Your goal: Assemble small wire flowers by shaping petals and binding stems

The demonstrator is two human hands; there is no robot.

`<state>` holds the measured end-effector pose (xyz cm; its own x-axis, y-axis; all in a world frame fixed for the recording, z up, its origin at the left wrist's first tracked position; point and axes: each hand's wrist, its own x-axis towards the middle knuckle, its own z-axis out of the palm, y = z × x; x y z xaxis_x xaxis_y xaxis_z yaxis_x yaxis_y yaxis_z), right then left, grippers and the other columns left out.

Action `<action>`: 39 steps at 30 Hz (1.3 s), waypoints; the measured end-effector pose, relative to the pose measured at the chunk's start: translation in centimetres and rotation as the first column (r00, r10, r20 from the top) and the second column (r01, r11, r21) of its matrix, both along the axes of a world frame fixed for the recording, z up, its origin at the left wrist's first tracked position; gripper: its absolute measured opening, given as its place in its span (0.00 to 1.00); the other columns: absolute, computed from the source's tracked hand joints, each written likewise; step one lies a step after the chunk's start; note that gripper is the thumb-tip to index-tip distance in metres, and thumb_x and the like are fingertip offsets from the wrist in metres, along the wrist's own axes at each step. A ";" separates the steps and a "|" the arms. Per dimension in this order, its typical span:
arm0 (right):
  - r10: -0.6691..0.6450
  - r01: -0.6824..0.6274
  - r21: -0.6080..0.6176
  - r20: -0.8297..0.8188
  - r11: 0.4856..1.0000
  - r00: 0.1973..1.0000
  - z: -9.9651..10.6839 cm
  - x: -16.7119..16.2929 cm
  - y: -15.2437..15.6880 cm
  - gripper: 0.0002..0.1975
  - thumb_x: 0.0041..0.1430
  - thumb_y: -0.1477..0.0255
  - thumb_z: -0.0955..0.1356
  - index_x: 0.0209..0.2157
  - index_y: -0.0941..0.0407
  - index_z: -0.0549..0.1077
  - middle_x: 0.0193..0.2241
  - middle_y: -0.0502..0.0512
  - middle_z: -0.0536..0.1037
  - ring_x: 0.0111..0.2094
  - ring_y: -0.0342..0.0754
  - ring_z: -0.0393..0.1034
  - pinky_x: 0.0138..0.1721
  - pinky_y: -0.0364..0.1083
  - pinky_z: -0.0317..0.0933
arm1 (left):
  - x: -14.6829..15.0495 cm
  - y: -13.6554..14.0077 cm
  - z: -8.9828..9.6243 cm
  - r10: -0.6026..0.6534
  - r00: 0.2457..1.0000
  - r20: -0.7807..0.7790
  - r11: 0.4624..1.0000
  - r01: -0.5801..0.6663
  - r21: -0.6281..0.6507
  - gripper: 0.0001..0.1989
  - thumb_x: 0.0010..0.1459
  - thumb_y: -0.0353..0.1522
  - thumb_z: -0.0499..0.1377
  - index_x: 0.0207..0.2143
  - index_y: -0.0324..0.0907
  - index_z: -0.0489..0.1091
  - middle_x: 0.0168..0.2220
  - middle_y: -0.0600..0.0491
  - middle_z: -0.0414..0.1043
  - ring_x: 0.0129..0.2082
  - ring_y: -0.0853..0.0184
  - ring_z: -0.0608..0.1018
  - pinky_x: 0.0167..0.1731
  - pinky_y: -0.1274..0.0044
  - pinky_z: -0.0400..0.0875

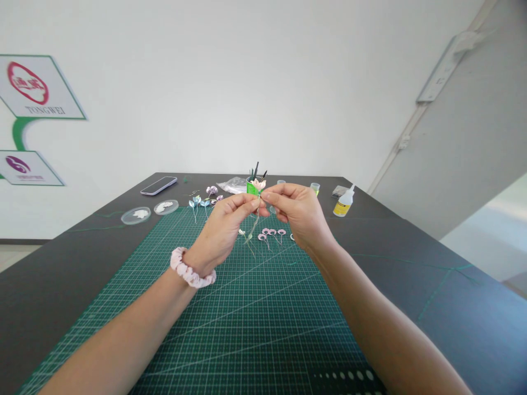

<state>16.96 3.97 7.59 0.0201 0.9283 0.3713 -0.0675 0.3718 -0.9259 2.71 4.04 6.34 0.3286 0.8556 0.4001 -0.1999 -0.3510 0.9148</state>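
My left hand (222,230), a pink scrunchie (191,269) at its wrist, pinches the stem of a small pale pink artificial flower (258,184) above the mat. The fingertips of my right hand (300,213) are closed on the same stem, right below the bloom. The flower stands upright, and its thin green stem (252,229) hangs down under my fingers. Just beyond my hands, several pink looped petals on wires (272,233) lie on the green cutting mat (247,318). Whatever sits between the fingertips besides the stem is hidden.
Blue wired petals (197,203) and purple flowers (212,190) lie at back left, near two dishes of white pieces (140,214) and a phone (159,185). Behind my hands stand a green tool cup (250,187) and plastic bag (234,185). A glue bottle (343,204) stands right.
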 end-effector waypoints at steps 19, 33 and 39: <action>0.014 -0.014 0.000 -0.003 1.000 1.000 -0.1 0.0 0.1 0.05 0.46 0.69 0.72 0.22 0.56 0.76 0.15 0.47 0.68 0.17 0.38 0.51 0.18 0.43 0.42 | 0.0 0.0 0.0 -0.050 0.998 0.040 0.998 0.051 -0.023 0.10 0.58 0.32 0.57 0.25 0.43 0.74 0.27 0.55 0.72 0.36 0.68 0.72 0.45 0.73 0.63; 0.035 -0.035 0.003 -0.027 0.999 0.999 -0.1 0.1 0.1 0.05 0.45 0.70 0.73 0.23 0.57 0.77 0.13 0.45 0.67 0.17 0.37 0.51 0.18 0.43 0.41 | 0.2 0.1 -0.2 -0.107 0.989 0.099 0.991 0.114 -0.066 0.12 0.59 0.32 0.56 0.24 0.42 0.74 0.27 0.54 0.71 0.36 0.68 0.71 0.44 0.75 0.64; 0.071 -0.071 -0.003 -0.052 0.997 0.996 0.0 0.1 0.0 0.06 0.44 0.69 0.73 0.22 0.57 0.77 0.13 0.46 0.67 0.16 0.37 0.50 0.17 0.42 0.40 | 0.2 0.3 -0.2 -0.168 0.975 0.148 0.979 0.182 -0.088 0.13 0.60 0.31 0.56 0.24 0.41 0.74 0.27 0.55 0.70 0.33 0.70 0.70 0.41 0.77 0.65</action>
<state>17.04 4.01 7.58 -0.0273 0.9299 0.3668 -0.1414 0.3597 -0.9223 2.89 4.34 6.10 0.4239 0.8278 0.3674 -0.3779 -0.2069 0.9024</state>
